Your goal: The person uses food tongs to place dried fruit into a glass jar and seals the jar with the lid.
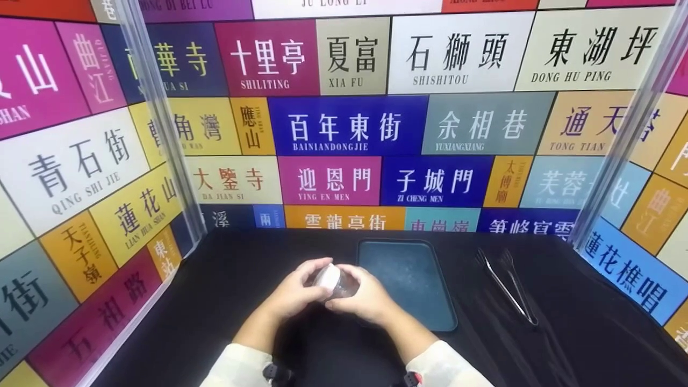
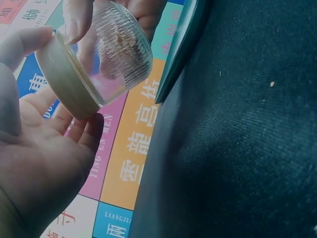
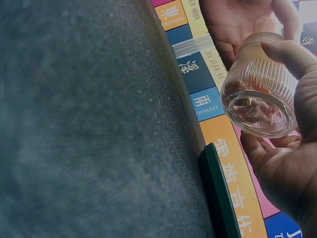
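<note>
Both hands hold a small ribbed glass jar tilted on its side above the black-covered table. My left hand grips the pale round lid, its fingers and thumb around the rim. The right hand holds the clear body from the other side, thumb and fingers spread around the glass. In the left wrist view the lid sits on the jar's mouth. Brownish, crumbly bits show inside through the jar's base in the right wrist view.
A dark teal tray lies on the black cloth just beyond the right hand. Farther right lie metal tongs with their tips spread. Colourful sign-covered panels enclose the table at the back and sides.
</note>
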